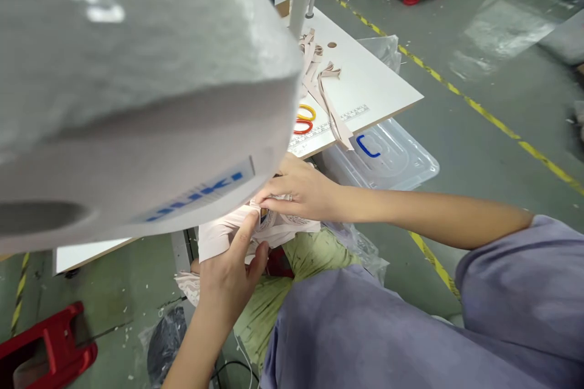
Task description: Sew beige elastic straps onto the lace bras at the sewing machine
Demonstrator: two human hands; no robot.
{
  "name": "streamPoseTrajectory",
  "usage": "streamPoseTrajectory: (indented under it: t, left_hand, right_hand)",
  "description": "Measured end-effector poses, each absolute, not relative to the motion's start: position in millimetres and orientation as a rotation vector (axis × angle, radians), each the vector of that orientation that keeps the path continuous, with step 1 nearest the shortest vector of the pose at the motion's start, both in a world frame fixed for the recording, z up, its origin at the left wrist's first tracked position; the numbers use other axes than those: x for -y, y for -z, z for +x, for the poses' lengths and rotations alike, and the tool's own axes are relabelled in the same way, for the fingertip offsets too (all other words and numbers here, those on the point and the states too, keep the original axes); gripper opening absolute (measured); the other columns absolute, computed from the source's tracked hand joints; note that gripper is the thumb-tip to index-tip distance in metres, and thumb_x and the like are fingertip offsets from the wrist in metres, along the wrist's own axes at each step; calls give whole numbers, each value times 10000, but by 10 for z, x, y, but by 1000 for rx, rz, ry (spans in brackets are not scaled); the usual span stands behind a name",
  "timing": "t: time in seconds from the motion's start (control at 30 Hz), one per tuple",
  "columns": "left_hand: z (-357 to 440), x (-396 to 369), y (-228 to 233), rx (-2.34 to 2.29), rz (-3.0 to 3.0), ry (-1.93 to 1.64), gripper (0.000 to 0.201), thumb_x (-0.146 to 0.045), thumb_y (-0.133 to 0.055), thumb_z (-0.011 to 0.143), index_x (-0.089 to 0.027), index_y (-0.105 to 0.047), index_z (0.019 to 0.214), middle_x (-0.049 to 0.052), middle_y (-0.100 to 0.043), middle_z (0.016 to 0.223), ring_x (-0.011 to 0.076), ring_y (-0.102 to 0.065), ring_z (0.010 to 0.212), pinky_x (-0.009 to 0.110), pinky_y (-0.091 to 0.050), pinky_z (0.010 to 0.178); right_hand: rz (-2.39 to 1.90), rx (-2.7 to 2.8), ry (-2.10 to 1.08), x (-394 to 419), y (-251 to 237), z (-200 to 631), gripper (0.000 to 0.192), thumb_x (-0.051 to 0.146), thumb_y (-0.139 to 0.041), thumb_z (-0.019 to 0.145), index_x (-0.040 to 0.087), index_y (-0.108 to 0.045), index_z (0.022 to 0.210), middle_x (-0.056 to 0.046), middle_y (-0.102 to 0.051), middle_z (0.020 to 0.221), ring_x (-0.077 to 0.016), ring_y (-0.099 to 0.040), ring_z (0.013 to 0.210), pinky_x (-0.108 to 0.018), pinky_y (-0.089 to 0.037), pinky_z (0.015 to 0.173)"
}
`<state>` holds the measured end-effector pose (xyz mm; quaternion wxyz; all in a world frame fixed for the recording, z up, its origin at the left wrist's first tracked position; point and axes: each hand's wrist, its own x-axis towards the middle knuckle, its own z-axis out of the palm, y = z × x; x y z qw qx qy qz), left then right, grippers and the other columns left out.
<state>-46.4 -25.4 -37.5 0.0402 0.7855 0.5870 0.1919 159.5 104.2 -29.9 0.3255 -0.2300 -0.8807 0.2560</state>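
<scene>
Pale pink fabric with lace-like patterned parts (213, 242) lies beneath the head of a sewing machine (182, 152) marked JUKI. My left hand (228, 273) is at the near edge of this fabric, its index finger stretched over the top and its thumb apart. The other fingers of that hand are mostly hidden, seemingly under the cloth. On the far side, my right hand (303, 191) pinches the fabric with bent fingers close to the sewing spot. The machine head hides the needle and part of the fabric.
On the white table (383, 88) are pale fabric strips (331, 106), scissors with red and yellow handles (305, 120) and a printed ruler scale. Below stands a clear lidded box (396, 155). Red stools (55, 346) stand on the floor. Green cloth (310, 255) covers my lap.
</scene>
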Motion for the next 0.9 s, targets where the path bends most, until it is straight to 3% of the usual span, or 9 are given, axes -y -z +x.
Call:
streamPoseTrajectory:
  t: [0.1, 0.3, 0.4, 0.5, 0.6, 0.67, 0.77, 0.83, 0.9]
  left_hand:
    - [-424, 261, 361, -1863, 2296, -531, 563, -320, -663, 889, -283, -514, 1431, 65, -739, 1057, 179, -665, 724, 241, -319, 490]
    - [-312, 244, 326, -1875, 2293, -597, 531, -301, -649, 883, -257, -547, 1402, 105, -725, 1095, 229, -682, 822, 258, -378, 554]
    - [-238, 281, 286, -1937, 2288, -545, 514, -327, -625, 902, -237, -546, 1403, 93, -738, 1009, 176, -644, 639, 248, -333, 493]
    - [-211, 333, 232, -1991, 2274, -486, 516, -341, -600, 922, -225, -533, 1421, 27, -722, 766, 123, -507, 421, 247, -279, 428]
    - [-279, 333, 168, -1914, 2256, -465, 508, -341, -575, 938, -228, -530, 1431, -19, -664, 623, 106, -411, 332, 249, -281, 400]
    - [-366, 296, 140, -1809, 2294, -474, 501, -350, -574, 938, -247, -539, 1427, 13, -706, 723, 118, -491, 392, 248, -337, 433]
    - [-475, 235, 145, -1748, 2433, -452, 508, -351, -602, 923, -282, -545, 1424, 69, -738, 928, 188, -660, 661, 254, -413, 537]
    - [-493, 221, 170, -1787, 2509, -438, 519, -330, -612, 917, -285, -538, 1429, 84, -736, 987, 221, -686, 801, 256, -417, 565]
    - [-462, 236, 191, -1833, 2530, -424, 528, -312, -608, 917, -275, -527, 1437, 85, -737, 986, 227, -686, 840, 254, -396, 550]
  right_hand:
    - [-633, 2327, -795, -1071, 262, 1581, 146, 241, -597, 928, 238, -740, 898, -35, -652, 1000, -194, -540, 1006, -359, -395, 933]
    - [-566, 2331, -860, -1162, 175, 1597, 152, 246, -615, 930, 217, -744, 854, -35, -673, 961, -179, -572, 983, -352, -400, 966]
    - [-558, 2265, -769, -1109, 272, 1620, 159, 261, -581, 955, 217, -730, 918, -51, -663, 1002, -183, -570, 1006, -362, -419, 963]
    - [-453, 2239, -589, -1036, 392, 1646, 180, 195, -528, 964, 225, -696, 1023, -50, -665, 1048, -179, -567, 1055, -371, -424, 989]
    - [-398, 2278, -446, -1019, 433, 1659, 224, 121, -529, 922, 232, -689, 1034, -37, -669, 1035, -185, -550, 1072, -364, -430, 993]
    - [-408, 2319, -373, -1028, 407, 1660, 245, 99, -530, 904, 237, -697, 1019, -35, -664, 1022, -193, -535, 1069, -361, -430, 979]
    - [-456, 2343, -392, -1014, 347, 1668, 261, 95, -512, 900, 246, -712, 974, -36, -648, 991, -194, -534, 1010, -377, -420, 950]
    - [-546, 2287, -628, -974, 336, 1683, 236, 132, -520, 910, 245, -717, 970, -41, -632, 974, -187, -543, 960, -383, -426, 923]
    - [-675, 2106, -1068, -934, 366, 1688, 233, 212, -514, 947, 242, -676, 1113, -36, -614, 918, -161, -560, 846, -344, -470, 818]
